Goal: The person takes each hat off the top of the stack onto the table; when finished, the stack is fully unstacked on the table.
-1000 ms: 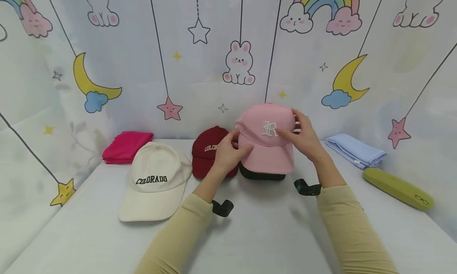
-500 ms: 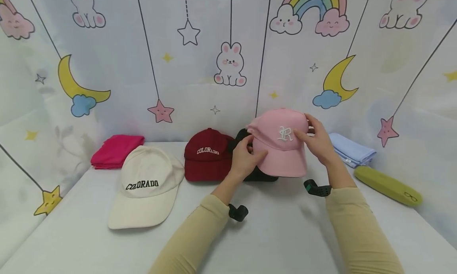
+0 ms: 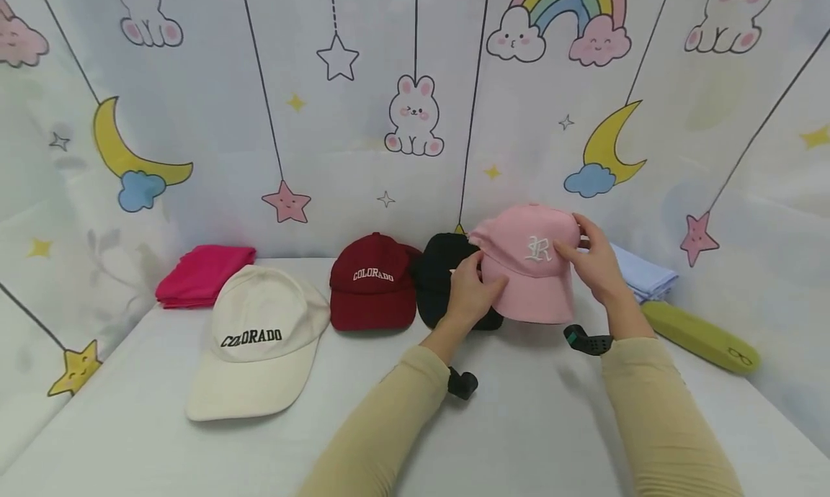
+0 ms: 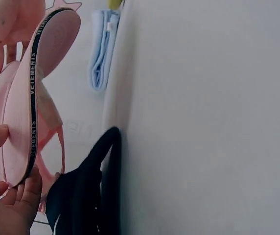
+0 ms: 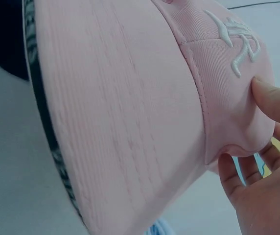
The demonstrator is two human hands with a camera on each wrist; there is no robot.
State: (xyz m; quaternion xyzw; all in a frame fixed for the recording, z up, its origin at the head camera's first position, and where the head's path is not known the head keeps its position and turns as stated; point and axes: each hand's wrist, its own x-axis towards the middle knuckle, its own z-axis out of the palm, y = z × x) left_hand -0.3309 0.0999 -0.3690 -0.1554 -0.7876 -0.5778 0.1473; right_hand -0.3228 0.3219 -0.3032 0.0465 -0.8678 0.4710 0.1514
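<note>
Both hands hold a pink baseball cap (image 3: 528,295) with a white embroidered letter R, brim towards me. My left hand (image 3: 472,289) pinches its left side where the brim meets the crown. On the other side my right hand (image 3: 593,259) grips the crown, thumb on the front panel near the letter and fingers behind. In the left wrist view the cap's underbrim edge (image 4: 34,93) shows dark tape with white lettering. Partly hidden behind the left hand, a black cap (image 3: 431,281) sits on the table. Left of it stands a dark red COLORADO cap (image 3: 372,302).
A cream COLORADO cap (image 3: 259,371) lies at the left, beside a folded bright pink cloth (image 3: 204,277). To the right are a folded light blue cloth (image 3: 648,274) and a green glasses case (image 3: 703,338). A printed curtain (image 3: 350,151) hangs behind the white table (image 3: 272,461).
Both hands have carried the pink cap to the right, away from in front of the black cap, which now shows beside the red one. The head view has shifted slightly.
</note>
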